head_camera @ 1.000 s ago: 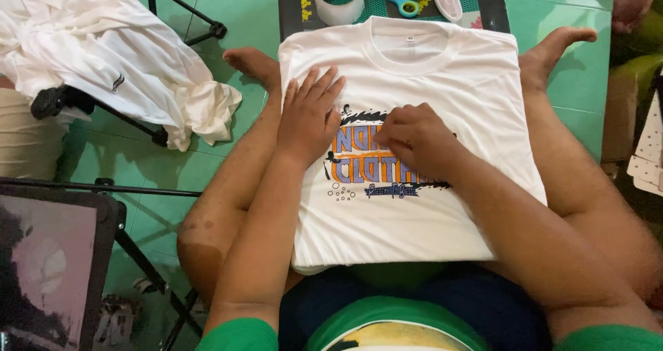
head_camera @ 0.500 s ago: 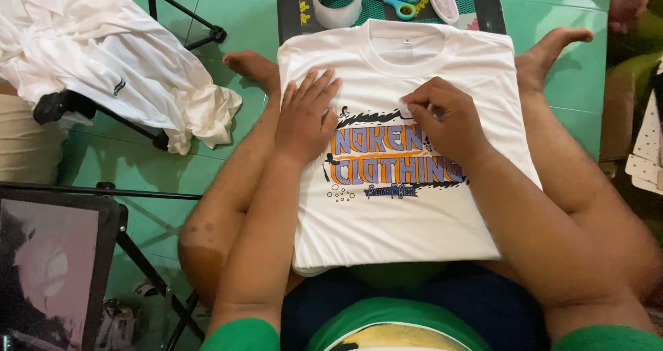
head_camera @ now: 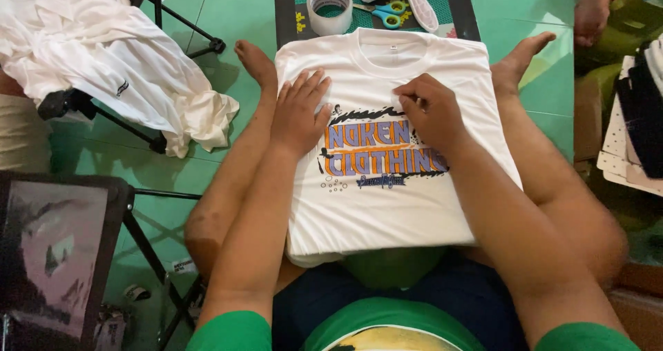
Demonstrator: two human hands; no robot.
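A soft white T-shirt (head_camera: 387, 206) with a glossy orange-and-purple print is spread flat across the lap. The left hand (head_camera: 298, 112) is pressed open; at three o'clock, the right hand (head_camera: 428, 112) is pinched on the print's edge.

Just one head cam here, looking steeply down at the white t-shirt (head_camera: 387, 206) spread over the lap, pretty close up. Beyond the shirt's collar sits a tape roll (head_camera: 329, 8); legs and green floor frame it.

A white printed T-shirt (head_camera: 387, 185) is being pressed flat by the left hand (head_camera: 300, 112), while its print's upper edge is being pinched by the right hand (head_camera: 428, 109).
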